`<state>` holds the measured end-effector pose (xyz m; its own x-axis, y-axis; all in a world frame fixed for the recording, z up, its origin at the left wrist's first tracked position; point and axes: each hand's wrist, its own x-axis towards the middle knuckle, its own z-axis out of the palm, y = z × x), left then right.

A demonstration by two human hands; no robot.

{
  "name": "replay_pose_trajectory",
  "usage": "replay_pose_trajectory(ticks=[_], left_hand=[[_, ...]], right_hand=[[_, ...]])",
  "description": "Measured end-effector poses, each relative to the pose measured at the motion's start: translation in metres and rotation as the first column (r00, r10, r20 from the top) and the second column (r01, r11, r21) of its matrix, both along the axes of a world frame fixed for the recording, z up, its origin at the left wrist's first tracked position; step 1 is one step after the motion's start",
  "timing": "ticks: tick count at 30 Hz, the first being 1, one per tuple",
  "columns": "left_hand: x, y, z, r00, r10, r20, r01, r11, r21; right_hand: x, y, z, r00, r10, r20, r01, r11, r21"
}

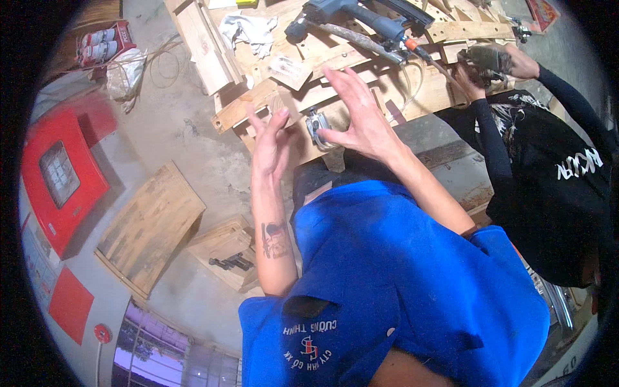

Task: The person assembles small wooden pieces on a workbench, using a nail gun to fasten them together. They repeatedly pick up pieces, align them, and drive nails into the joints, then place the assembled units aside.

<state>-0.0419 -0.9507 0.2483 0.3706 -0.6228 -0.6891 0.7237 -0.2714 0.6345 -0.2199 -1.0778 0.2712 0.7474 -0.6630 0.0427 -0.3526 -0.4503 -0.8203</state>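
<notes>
My left hand (267,145) is raised over the near left corner of the wooden workbench (290,151), its fingers spread and slightly blurred, with nothing in it. Fingers stretched forward, my right hand (366,126) hovers over the bench edge and holds nothing. A metal clamp-like fitting (316,126) sits on the bench between the two hands. The right thumb is right beside it; whether they touch I cannot tell. Ahead of the hands lies a small wooden block (289,71). Behind it rests a blue-grey nail gun (374,22) with an orange hose fitting.
A co-worker in black (535,168) stands at the right, both hands on a dark tool (485,63). White cloth (250,33) and long boards (207,48) lie on the bench. At the left are a plywood panel (151,222), a wooden box (225,251) and a red wall cabinet (64,174).
</notes>
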Motion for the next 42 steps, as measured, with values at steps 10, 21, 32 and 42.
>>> replay_pose_trajectory(ticks=[10, 21, 32, 42], left_hand=[[-0.079, -0.049, 0.012, 0.848, -0.061, -0.527, -0.076, 0.969, -0.234], [-0.08, -0.033, -0.029, 0.948, -0.224, 0.227, 0.173, 0.959, 0.225], [-0.124, -0.023, -0.048, 0.581, -0.489, 0.65, 0.319, 0.872, 0.371], [-0.141, -0.03, -0.059, 0.235, -0.535, 0.811, 0.281, 0.836, 0.47]], right_hand=[[-0.045, -0.059, -0.008, 0.976, 0.191, 0.105, -0.205, 0.967, 0.151], [-0.08, -0.089, -0.045, 0.926, 0.265, -0.27, -0.317, 0.932, -0.174], [-0.083, -0.065, -0.117, 0.868, -0.004, -0.496, -0.219, 0.894, -0.392], [-0.081, -0.053, -0.148, 0.987, -0.027, -0.16, -0.035, 0.928, -0.371]])
